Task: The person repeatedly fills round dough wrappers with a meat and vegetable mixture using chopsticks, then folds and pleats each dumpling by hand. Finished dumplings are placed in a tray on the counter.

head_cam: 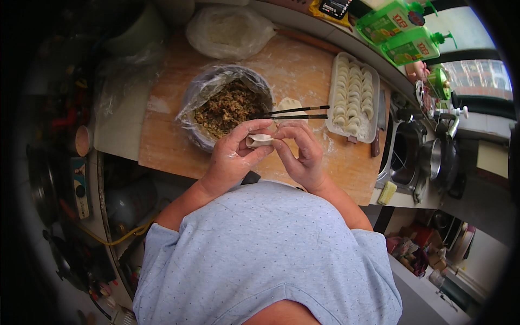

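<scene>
Between my fingers is a partly folded dumpling (260,140), its left end open. My left hand (237,152) cradles it from the left, and my right hand (298,150) pinches its right end. Flour dusts both hands. Just beyond them stands a bowl lined with a plastic bag (189,106), holding minced filling (231,103). A pair of dark chopsticks (300,113) rests with its tips in the filling and its other ends pointing right. Flat dough wrappers (289,105) lie beneath the chopsticks on the floured wooden board (174,148). At the right, a plastic tray (377,103) holds rows of dumplings (353,91).
A bag-covered bowl of pale contents (229,30) stands at the board's back, with a rolling pin (308,40) to its right. A kitchen knife (377,140) lies right of the tray, near a sink (406,152) and a sponge (387,192). Green pump bottles (410,44) stand back right.
</scene>
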`<state>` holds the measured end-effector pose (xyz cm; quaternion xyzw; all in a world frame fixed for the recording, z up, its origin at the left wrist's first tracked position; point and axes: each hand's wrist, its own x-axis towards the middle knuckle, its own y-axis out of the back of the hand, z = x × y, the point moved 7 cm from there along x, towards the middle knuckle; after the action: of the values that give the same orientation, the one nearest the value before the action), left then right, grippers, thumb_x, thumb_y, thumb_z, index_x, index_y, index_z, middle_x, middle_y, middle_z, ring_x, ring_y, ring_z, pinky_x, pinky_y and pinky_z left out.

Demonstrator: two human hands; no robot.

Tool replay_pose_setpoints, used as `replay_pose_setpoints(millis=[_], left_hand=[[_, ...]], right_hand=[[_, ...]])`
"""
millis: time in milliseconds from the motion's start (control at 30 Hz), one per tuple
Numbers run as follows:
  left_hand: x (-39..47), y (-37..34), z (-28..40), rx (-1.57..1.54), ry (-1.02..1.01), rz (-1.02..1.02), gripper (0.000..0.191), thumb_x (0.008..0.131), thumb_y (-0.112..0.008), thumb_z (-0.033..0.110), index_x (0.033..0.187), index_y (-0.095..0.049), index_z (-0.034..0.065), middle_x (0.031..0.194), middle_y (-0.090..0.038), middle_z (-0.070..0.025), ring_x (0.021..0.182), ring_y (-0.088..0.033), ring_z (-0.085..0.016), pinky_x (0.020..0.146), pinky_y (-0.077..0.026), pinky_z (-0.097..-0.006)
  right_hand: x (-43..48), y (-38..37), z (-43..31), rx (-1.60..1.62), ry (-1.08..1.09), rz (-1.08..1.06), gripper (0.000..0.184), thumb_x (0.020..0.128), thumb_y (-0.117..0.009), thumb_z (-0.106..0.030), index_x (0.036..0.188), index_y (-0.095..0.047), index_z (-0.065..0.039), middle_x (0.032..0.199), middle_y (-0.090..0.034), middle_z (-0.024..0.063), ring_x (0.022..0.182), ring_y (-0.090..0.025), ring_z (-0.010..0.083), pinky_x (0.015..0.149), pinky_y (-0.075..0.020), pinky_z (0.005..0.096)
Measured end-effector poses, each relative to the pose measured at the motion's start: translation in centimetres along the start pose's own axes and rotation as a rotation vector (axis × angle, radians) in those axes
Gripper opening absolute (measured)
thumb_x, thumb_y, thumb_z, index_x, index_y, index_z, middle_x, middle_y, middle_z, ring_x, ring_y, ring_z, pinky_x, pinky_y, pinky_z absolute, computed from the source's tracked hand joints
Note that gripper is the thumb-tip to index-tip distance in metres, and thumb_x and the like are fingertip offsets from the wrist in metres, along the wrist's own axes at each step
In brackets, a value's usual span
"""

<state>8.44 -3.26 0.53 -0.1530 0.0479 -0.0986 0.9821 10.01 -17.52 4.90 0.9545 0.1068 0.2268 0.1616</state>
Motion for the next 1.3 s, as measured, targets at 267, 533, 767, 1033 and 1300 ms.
replay_pose_setpoints(millis=[267,533,767,1033,1300], left_hand=[[0.0,0.1,0.3,0.129,-0.048,-0.003,0.050,0.086,-0.068,-0.005,0.132,-0.054,0.0037,0.114,-0.066,-0.0083,0.100,-0.065,-0.012,0.082,-0.056,-0.0246],[0.0,-0.2,-0.1,0.030,0.042,-0.010,0.046,0.089,-0.066,-0.004,0.133,-0.054,0.0016,0.118,-0.065,-0.0076,0.101,-0.065,-0.012,0.087,-0.054,-0.0249],[-0.2,0.0,-0.3,0.088,0.082,-0.022,0.038,0.090,-0.065,-0.001,0.128,-0.059,0.0003,0.114,-0.067,-0.0068,0.099,-0.064,-0.010,0.086,-0.052,-0.0242],[-0.3,0.1,0.5,0.327,0.038,-0.075,0.039,0.091,-0.064,-0.003,0.129,-0.059,-0.0005,0.115,-0.067,-0.0059,0.102,-0.063,-0.011,0.089,-0.052,-0.0243],[-0.3,-0.2,-1.2,0.166,0.092,-0.067,0.035,0.089,-0.069,0.005,0.124,-0.064,0.0029,0.100,-0.072,-0.0089,0.086,-0.066,-0.009,0.076,-0.054,-0.0247]], right_hand=[[-0.1,-0.1,-0.1,-0.055,0.034,-0.017,0.017,0.077,-0.073,0.003,0.093,-0.065,0.001,0.096,-0.063,0.0140,0.091,-0.062,0.0293,0.080,-0.0501,0.0365],[-0.2,0.2,0.7,0.097,-0.062,0.014,0.016,0.079,-0.072,0.003,0.094,-0.065,0.000,0.097,-0.063,0.0135,0.091,-0.062,0.0280,0.080,-0.0498,0.0348],[0.0,-0.2,-0.2,-0.044,0.014,-0.034,0.025,0.076,-0.077,-0.002,0.099,-0.068,-0.002,0.098,-0.064,0.0129,0.091,-0.062,0.0276,0.080,-0.0499,0.0357],[0.0,-0.2,-0.9,-0.164,0.143,-0.039,0.019,0.074,-0.076,0.000,0.092,-0.069,-0.001,0.096,-0.064,0.0131,0.088,-0.062,0.0286,0.076,-0.0491,0.0357],[-0.1,0.0,-0.5,-0.061,0.025,-0.002,0.020,0.073,-0.078,-0.002,0.091,-0.068,-0.001,0.096,-0.064,0.0130,0.089,-0.061,0.0293,0.078,-0.0498,0.0361]])
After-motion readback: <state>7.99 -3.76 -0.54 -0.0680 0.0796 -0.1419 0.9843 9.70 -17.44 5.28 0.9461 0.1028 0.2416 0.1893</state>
